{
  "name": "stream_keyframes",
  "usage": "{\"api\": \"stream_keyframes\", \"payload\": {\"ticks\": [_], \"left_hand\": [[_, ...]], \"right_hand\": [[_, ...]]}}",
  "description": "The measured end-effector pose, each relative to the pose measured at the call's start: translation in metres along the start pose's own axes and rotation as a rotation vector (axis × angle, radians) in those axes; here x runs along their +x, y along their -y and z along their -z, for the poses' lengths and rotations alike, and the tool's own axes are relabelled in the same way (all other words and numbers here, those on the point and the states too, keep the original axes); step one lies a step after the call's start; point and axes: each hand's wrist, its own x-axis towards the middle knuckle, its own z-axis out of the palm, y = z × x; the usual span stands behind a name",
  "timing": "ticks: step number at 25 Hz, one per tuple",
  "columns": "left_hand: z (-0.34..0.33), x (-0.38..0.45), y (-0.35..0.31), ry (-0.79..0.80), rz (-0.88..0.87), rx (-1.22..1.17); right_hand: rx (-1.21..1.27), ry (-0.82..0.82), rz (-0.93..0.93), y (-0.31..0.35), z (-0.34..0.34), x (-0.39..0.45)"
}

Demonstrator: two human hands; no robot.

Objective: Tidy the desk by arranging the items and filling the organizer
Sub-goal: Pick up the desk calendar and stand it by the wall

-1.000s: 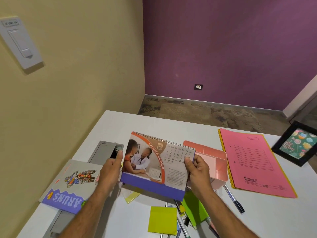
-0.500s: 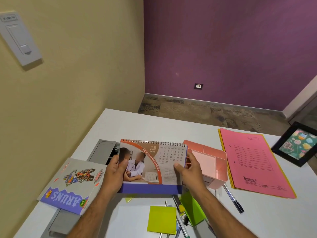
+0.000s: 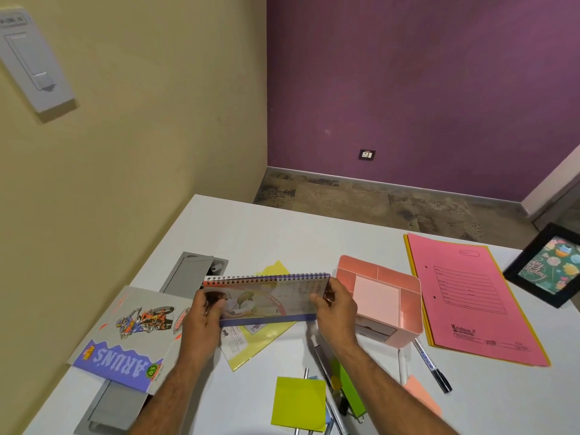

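The spiral-bound desk calendar [image 3: 266, 298] is hanging just above the surface [image 3: 251, 233], tilted well back so its printed face is showing foreshortened, over a yellow sheet [image 3: 266, 335]. The left hand [image 3: 204, 321] is pinching its left end, thumb on the face, and the right hand [image 3: 337, 304] is clamping its right end, close beside the pink organizer [image 3: 405, 312].

The likely trouble, as I judge it: the calendar is being set down while leaning, so its fold-out base may be splaying or closing and letting it flop flat; the right hand could also be knocking the organizer, which is sitting nearly against it. The loose yellow sheet could be sliding underfoot.

Around them, a printed notebook [image 3: 131, 337] is overhanging a grey cable hatch [image 3: 191, 271], sticky notes [image 3: 298, 403] and pens [image 3: 433, 365] are lying near the front edge, a pink folder [image 3: 470, 302] and a black picture frame [image 3: 546, 268] are resting to the right. Yellow and purple walls are meeting in the corner beyond.
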Motion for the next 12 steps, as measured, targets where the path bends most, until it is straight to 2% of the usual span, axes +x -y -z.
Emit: {"api": "stream_keyframes", "payload": {"ticks": [3,6,12], "left_hand": [[0.0,0.004,0.005,-0.012,0.006,0.034],[-0.003,0.006,0.012,-0.096,-0.044,0.133],[-0.008,-0.008,0.007,-0.218,0.005,-0.042]], "right_hand": [[-0.074,-0.015,0.0,-0.008,-0.004,0.001],[-0.094,-0.066,0.007,-0.011,-0.002,-0.001],[0.02,-0.106,-0.114,-0.008,0.001,-0.005]]}}
